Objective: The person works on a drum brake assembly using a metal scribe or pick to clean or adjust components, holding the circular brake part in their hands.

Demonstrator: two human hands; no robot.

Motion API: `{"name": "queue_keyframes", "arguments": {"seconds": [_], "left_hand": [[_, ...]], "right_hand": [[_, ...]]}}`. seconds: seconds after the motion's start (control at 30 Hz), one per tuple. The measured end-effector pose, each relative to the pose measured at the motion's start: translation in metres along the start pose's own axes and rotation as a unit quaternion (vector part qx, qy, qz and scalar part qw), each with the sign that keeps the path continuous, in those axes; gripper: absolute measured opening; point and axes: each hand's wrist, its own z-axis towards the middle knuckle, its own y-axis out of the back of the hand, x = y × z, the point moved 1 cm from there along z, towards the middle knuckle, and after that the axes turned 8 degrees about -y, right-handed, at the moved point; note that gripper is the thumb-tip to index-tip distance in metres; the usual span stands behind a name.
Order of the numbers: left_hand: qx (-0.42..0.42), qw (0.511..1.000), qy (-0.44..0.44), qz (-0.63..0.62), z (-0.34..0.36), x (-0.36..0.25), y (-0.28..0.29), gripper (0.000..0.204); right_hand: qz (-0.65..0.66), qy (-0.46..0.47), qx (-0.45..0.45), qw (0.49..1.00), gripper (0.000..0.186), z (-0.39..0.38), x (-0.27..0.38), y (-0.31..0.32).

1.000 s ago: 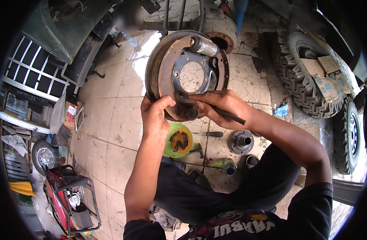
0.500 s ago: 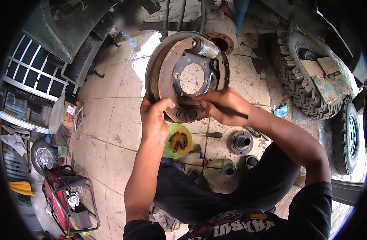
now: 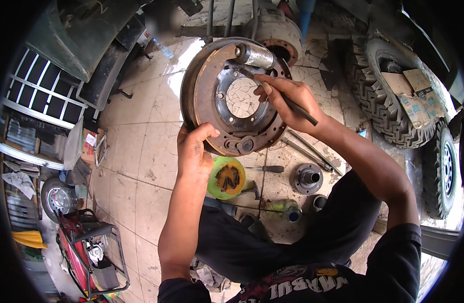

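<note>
Head view: the left hand point(image 3: 195, 151) pinched the rusty, round metal brake assembly point(image 3: 212, 103) at its near-left side, over the pale tiled floor point(image 3: 131, 151); the right hand point(image 3: 287, 98) pinched a slim, dark, stick-like tool point(image 3: 302, 112) just below the silvery metal cylinder point(image 3: 257, 56). Scraping or brushing, I judged; the next stroke wanted a steady hold.

Shoe point(image 3: 205, 98) at the left grip point(image 3: 194, 151): matt, rusted, rough metal. Rod point(image 3: 305, 114) in the right grip point(image 3: 290, 98): matt, material not determinable. Plate point(image 3: 223, 83) between the grips: glossy metal. Cylinder point(image 3: 257, 56) beyond the right grip: scuffed metal. Bowl point(image 3: 229, 161) near the left grip: smooth plastic. Floor point(image 3: 151, 156) below both: cracked tile.
</note>
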Motion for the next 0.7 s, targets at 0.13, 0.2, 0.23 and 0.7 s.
{"name": "queue_keyframes", "arguments": {"seconds": [0.13, 0.2, 0.23, 0.7], "left_hand": [[0.025, 0.999, 0.029, 0.002, 0.013, 0.01, 0.01, 0.047], [0.034, 0.999, 0.034, 0.009, 0.013, 0.011, 0.011, 0.051], [0.031, 0.999, 0.032, 0.01, 0.013, 0.012, 0.01, 0.051], [0.033, 0.999, 0.037, 0.006, 0.016, 0.014, 0.01, 0.05]], "right_hand": [[-0.021, 0.159, 0.116, 0.98, 0.04, -0.019, 0.021, -0.016], [-0.038, 0.122, 0.062, 0.99, 0.041, -0.01, 0.004, -0.013], [-0.064, 0.007, 0.055, 0.996, 0.042, -0.003, -0.003, -0.003], [-0.071, 0.087, 0.079, 0.99, 0.037, -0.014, 0.01, -0.009]]}}
